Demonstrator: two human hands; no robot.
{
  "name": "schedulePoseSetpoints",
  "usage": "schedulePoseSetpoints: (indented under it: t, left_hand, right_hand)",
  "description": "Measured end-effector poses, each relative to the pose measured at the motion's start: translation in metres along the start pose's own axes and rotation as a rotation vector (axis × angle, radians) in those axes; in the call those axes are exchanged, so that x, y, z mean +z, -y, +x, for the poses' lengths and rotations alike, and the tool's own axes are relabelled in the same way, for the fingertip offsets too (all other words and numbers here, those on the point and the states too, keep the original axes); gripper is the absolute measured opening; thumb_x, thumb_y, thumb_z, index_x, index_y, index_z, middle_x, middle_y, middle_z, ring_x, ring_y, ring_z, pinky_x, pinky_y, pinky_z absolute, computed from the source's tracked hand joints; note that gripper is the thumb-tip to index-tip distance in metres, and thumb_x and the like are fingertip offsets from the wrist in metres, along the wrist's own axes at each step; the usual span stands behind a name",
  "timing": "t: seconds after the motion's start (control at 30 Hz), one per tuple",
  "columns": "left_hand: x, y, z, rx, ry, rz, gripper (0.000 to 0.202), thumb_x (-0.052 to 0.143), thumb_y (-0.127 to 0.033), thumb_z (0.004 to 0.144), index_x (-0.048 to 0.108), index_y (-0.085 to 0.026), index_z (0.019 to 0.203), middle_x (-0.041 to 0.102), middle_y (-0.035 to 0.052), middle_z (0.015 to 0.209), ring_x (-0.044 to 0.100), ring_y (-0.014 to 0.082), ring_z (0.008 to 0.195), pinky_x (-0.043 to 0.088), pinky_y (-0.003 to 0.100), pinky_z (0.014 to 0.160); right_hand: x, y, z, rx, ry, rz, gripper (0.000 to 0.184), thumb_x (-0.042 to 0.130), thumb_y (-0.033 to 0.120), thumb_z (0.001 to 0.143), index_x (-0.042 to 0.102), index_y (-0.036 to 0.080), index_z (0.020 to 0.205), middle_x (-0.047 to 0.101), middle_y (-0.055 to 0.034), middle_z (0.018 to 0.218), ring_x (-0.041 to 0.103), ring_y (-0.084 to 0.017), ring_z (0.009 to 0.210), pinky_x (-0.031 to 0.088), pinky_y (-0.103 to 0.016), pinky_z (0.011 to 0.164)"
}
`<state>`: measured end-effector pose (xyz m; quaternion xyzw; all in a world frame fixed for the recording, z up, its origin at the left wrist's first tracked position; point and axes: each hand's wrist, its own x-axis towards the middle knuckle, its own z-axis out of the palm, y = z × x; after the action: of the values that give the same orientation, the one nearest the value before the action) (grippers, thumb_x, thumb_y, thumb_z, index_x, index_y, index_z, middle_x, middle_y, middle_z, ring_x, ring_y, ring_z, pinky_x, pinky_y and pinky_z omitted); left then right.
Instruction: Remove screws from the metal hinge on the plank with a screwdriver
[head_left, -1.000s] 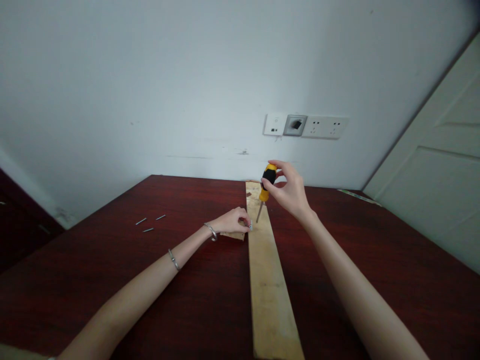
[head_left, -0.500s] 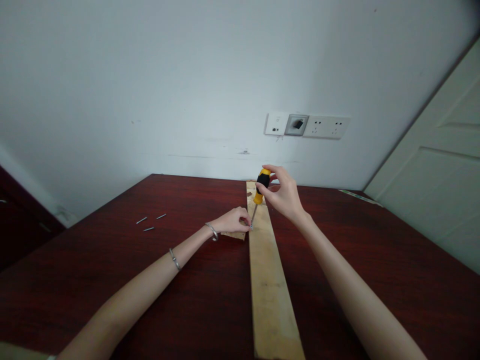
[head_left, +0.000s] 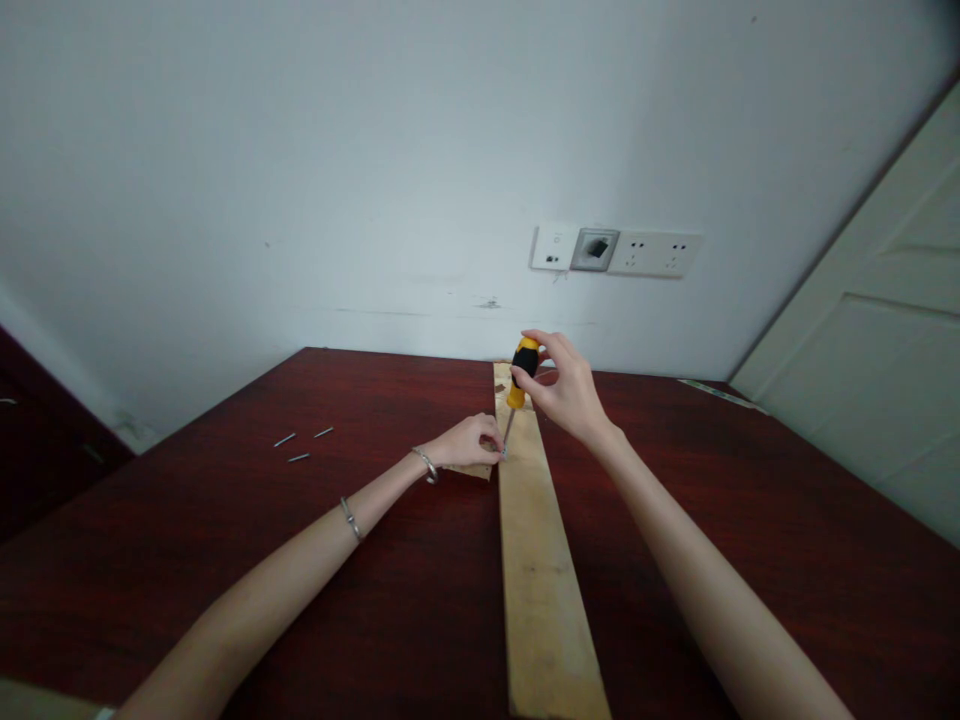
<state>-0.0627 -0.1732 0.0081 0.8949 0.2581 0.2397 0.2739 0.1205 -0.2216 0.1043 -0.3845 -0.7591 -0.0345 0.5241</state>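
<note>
A long pale wooden plank [head_left: 540, 560] lies lengthwise on the dark red table [head_left: 375, 600]. My right hand [head_left: 566, 390] is closed round the yellow and black handle of a screwdriver [head_left: 519, 378], whose tip points down at the plank's left edge. My left hand [head_left: 469, 440] pinches a small screw [head_left: 503, 453] upright under that tip and rests on a small wood scrap [head_left: 472, 469] beside the plank.
Three loose screws [head_left: 302, 445] lie on the table to the far left. A white wall stands right behind the table, with a row of sockets [head_left: 615, 251]. A pale door [head_left: 870, 340] is on the right.
My right hand has lowered the screwdriver and moved it left, bringing its tip down onto the screw held by my left hand. The left hand has stayed in place.
</note>
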Motion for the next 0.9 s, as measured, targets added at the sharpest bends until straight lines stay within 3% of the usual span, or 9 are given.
schedulePoseSetpoints:
  t: [0.53, 0.9]
  left_hand:
    - [0.002, 0.001, -0.002, -0.02, -0.022, -0.007, 0.006, 0.072, -0.019, 0.074, 0.069, -0.014, 0.074, 0.062, 0.0025, 0.082, 0.055, 0.014, 0.082, 0.043, 0.024, 0.077]
    - [0.002, 0.006, -0.002, 0.025, -0.01, 0.0, 0.005, 0.072, -0.017, 0.075, 0.068, -0.014, 0.074, 0.062, 0.0022, 0.082, 0.054, 0.0132, 0.082, 0.042, 0.024, 0.078]
  right_hand:
    - [0.0, 0.004, 0.0, 0.009, 0.022, 0.015, 0.04, 0.06, 0.028, 0.084, 0.055, 0.022, 0.123, 0.058, -0.0087, 0.104, 0.058, -0.019, 0.083, 0.059, -0.029, 0.054]
    - [-0.012, 0.008, 0.007, -0.032, -0.069, -0.058, 0.038, 0.062, 0.025, 0.081, 0.058, 0.021, 0.119, 0.061, -0.0087, 0.099, 0.058, -0.019, 0.08, 0.056, -0.028, 0.053]
